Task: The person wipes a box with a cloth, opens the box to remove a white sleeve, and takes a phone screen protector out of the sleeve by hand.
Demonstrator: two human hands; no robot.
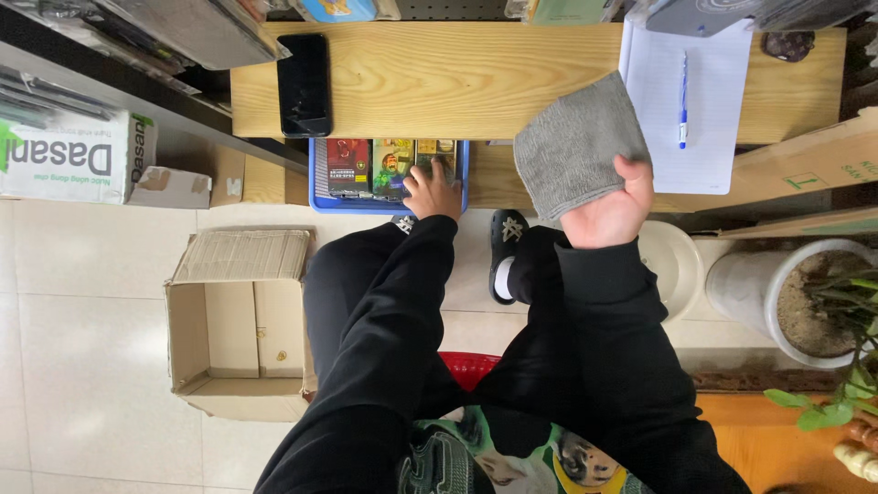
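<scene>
Head view: left hand (432, 190) reaching down into the blue tray (315, 174) below the desk (457, 78), fingers curled loosely on the boxed packs (389, 166) — not clamped. Right hand (611, 212) raised, grip pinched shut on a grey cloth (576, 146) — held clear above the desk edge.

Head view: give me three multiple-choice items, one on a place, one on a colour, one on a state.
1. Where is the phone?
A. on the wooden shelf
B. in the cardboard box
C. on the floor

2. What colour is the cloth?
A. red
B. grey
C. yellow

3. How is the cardboard box on the floor?
A. taped shut
B. crushed flat
C. open

Answers:
1 A, the phone lies flat on the wooden shelf.
2 B, the right hand holds a grey cloth, while the left hand rests in the blue tray.
3 C, its flaps are folded out and the inside shows.
</scene>
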